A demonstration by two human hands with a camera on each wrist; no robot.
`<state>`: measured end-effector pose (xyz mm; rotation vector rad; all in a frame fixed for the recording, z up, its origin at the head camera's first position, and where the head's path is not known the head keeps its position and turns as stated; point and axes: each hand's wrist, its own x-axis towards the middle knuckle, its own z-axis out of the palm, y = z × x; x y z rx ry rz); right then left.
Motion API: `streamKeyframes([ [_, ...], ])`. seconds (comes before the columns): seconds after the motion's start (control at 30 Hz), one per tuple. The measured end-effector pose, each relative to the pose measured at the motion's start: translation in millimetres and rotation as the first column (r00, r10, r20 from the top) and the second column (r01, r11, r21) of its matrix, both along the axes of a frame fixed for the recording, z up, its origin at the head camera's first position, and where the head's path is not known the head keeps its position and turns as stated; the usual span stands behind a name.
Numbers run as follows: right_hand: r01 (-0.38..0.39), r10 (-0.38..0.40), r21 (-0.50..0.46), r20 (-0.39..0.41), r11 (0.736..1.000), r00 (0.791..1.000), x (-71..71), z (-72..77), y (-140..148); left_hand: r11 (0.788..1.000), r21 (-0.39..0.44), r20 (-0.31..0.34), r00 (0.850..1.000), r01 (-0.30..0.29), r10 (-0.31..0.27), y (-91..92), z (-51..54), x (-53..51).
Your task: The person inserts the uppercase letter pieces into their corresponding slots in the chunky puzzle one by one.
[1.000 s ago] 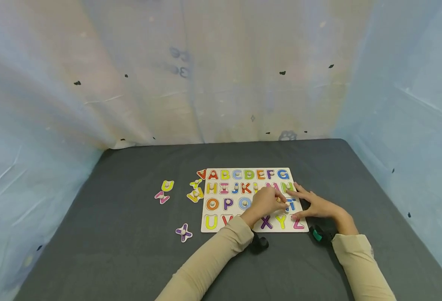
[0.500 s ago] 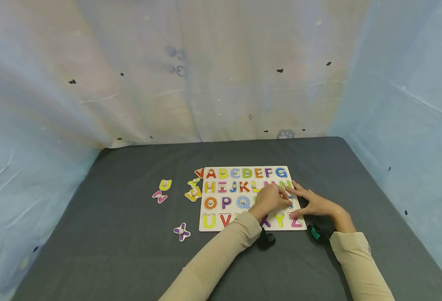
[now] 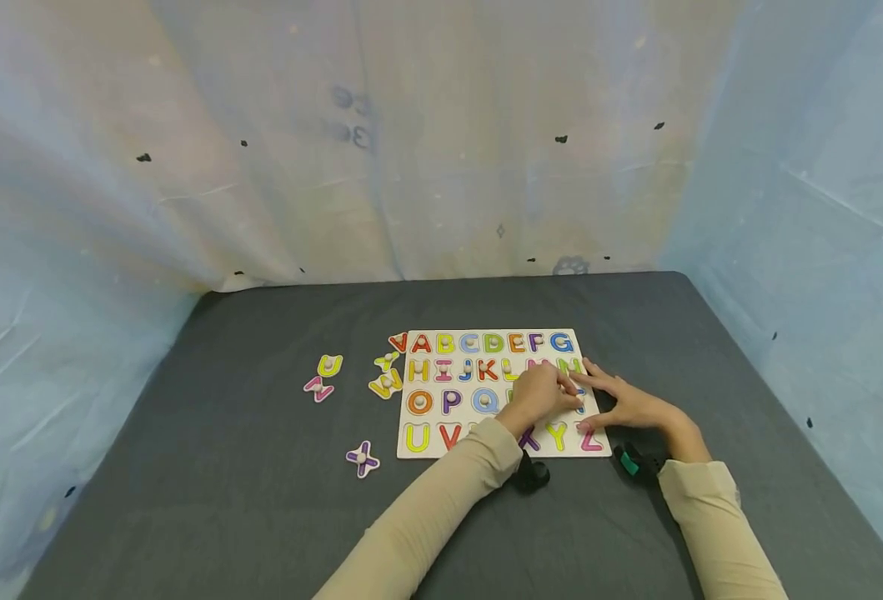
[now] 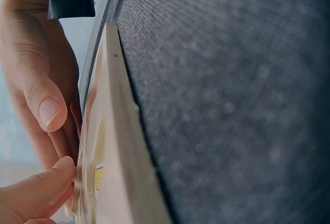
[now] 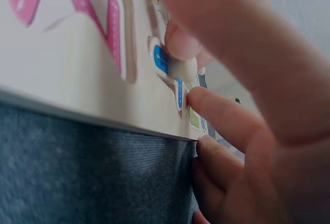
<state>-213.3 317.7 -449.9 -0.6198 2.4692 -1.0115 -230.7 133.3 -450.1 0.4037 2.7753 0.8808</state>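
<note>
A white alphabet puzzle board [image 3: 434, 451] lies on the dark table, with coloured letters in rows. My left hand [image 3: 537, 398] reaches over its right part, thumb and finger pinching the pale knob [image 5: 184, 71] of a blue letter T puzzle piece [image 5: 161, 60]. The piece sits at its slot; whether it lies fully flush I cannot tell. At the board's right edge my right hand [image 3: 632, 408] rests with fingers spread, fingertips touching the board around the T. Part of the third and fourth rows is hidden behind my left hand and sleeve.
Left of the board lie loose letter pieces: U [image 3: 329, 366], Z [image 3: 318, 388], X [image 3: 363, 459], Y [image 3: 386, 361], W [image 3: 386, 383] and V [image 3: 398, 342]. The last few touch or nearly touch the board. Curtain-like sheets [image 3: 441, 167] stand behind and beside the table.
My left hand has moved slightly right and down with the T piece, bringing it to its slot. The right hand stays at the board's edge. The view has shifted slightly.
</note>
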Motion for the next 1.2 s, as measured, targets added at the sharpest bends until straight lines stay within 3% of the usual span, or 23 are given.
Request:
streamKeyframes([
  [0.37,-0.023,0.023,0.006,-0.012,1.0,1.0,-2.8,0.0,-4.0,0.998,-0.063,0.004,1.0,0.021,-0.021,-2.3,-0.1,-0.7],
  [0.57,-0.001,0.001,0.015,-0.006,1.0,1.0,0.1,1.7,-4.2,0.998,-0.005,-0.016,0.998,0.061,-0.061,-14.3,8.6,0.7],
  [0.83,0.033,-0.032,0.056,-0.015,0.998,0.999,-1.2,1.1,-4.3,0.968,0.211,-0.038,0.99,0.138,-0.133,-55.3,26.4,-2.0],
  [1.07,0.026,-0.026,0.05,-0.012,0.998,1.0,0.0,2.4,-4.9,0.931,0.34,-0.049,0.991,0.131,-0.121,-95.6,33.0,-5.1],
  [1.2,0.024,-0.024,0.038,-0.001,0.999,1.0,-0.4,1.4,-5.0,0.927,0.361,-0.062,0.994,0.105,-0.088,-125.6,34.6,-8.1],
])
